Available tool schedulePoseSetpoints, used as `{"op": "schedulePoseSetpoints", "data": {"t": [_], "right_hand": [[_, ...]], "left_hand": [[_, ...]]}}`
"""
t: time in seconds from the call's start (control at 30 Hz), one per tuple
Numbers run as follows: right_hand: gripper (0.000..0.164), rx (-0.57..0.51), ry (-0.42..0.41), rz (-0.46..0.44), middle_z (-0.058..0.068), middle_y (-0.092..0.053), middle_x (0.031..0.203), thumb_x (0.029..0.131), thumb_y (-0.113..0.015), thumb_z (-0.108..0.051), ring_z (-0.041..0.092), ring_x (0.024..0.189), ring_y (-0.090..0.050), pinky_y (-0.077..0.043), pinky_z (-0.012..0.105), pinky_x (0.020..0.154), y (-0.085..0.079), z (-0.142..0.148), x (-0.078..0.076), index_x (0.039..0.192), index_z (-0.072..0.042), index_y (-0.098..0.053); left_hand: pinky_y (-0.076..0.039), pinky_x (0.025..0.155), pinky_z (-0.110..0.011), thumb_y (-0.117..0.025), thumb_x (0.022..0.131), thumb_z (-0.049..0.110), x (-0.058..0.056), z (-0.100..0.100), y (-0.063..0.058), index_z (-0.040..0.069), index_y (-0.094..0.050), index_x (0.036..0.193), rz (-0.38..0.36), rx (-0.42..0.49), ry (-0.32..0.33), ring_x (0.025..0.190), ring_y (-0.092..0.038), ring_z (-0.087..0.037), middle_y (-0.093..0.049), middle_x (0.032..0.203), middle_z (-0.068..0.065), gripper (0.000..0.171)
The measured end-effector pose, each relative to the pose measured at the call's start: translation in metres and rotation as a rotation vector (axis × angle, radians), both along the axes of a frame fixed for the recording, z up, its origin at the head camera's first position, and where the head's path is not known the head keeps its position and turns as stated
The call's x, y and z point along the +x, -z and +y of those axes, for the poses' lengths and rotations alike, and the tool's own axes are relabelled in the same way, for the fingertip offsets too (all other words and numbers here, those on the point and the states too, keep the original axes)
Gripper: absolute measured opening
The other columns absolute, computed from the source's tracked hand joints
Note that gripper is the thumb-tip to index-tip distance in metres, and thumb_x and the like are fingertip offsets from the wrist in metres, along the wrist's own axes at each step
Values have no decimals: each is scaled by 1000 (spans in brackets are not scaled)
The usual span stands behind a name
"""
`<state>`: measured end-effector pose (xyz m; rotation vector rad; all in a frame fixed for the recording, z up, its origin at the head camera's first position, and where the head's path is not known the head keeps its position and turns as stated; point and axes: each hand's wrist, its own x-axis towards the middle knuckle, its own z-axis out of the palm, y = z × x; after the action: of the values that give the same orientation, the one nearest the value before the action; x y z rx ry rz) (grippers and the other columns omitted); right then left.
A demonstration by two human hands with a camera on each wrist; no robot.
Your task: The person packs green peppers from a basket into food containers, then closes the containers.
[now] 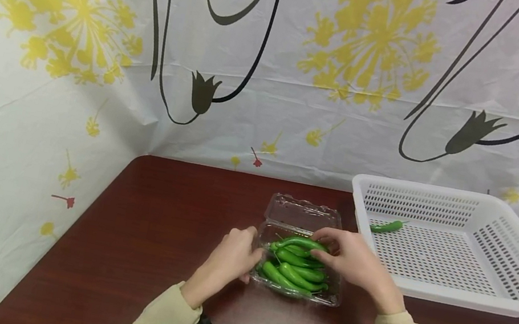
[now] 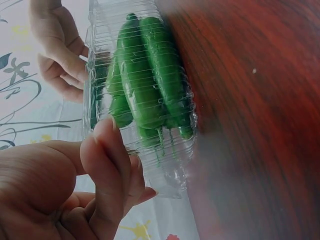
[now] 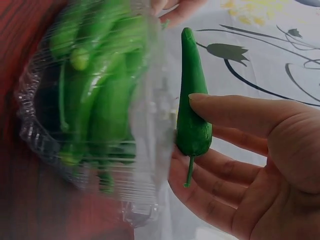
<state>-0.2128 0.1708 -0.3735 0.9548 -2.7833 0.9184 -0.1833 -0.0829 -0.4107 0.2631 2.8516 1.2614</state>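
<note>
A clear plastic clamshell box (image 1: 333, 299) stands on the table with its lid (image 1: 303, 215) tipped back. Several green chili peppers (image 1: 290, 279) lie inside it. My left hand (image 1: 234, 253) holds the box at its left side, fingers curled by the wall; their exact contact is partly hidden. Over the box's right side, my right hand (image 1: 352, 259) pinches one green chili pepper (image 3: 194, 80) between thumb and fingers. In the right wrist view that pepper is above the box's rim, its stem pointing toward the lower edge of the picture.
To the right of the box is a white perforated plastic basket (image 1: 450, 294). One green chili pepper (image 1: 387, 227) lies at its left side. The dark red wooden table (image 1: 164, 226) meets a white patterned cloth (image 1: 246, 119) at the back and left.
</note>
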Motion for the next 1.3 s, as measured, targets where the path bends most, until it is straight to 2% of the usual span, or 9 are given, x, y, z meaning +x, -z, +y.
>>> {"op": "schedulePoseSetpoints", "data": {"t": [0.3, 0.73, 1.13, 1.3], "right_hand": [[16, 47, 25, -16, -2, -73, 87, 88, -78, -14, 7, 73, -66, -55, 34, 69, 8, -5, -2, 103, -10, -72], [15, 43, 26, -33, -4, -72, 85, 90, -77, -13, 5, 71, -65, -54, 34, 69, 13, -7, -3, 103, -10, -71], [15, 40, 21, -39, -3, -72, 87, 92, -74, -13, 6, 74, -66, -54, 34, 69, 15, -10, -3, 106, -10, -71], [14, 47, 20, -33, -4, -72, 86, 92, -74, -12, 7, 75, -66, -54, 35, 70, 17, -11, -3, 106, -10, -72]], "left_hand": [[-48, 35, -26, -68, 92, 5, 0, 1, -1, -7, -61, 114, -2, 4, -6, 33, -55, -8, -60, 69, -8, 26], [-48, 35, -26, -68, 92, 5, 1, 1, -2, -7, -61, 113, 6, -1, -3, 33, -55, -8, -60, 66, -6, 25], [-49, 37, -25, -66, 92, 4, 0, 1, -2, -10, -59, 120, 1, -20, -5, 33, -55, -7, -66, 80, -21, 32], [-49, 39, -24, -66, 92, 4, 1, 1, -3, -12, -58, 122, 4, -28, 2, 33, -55, -7, -66, 80, -24, 35]]}}
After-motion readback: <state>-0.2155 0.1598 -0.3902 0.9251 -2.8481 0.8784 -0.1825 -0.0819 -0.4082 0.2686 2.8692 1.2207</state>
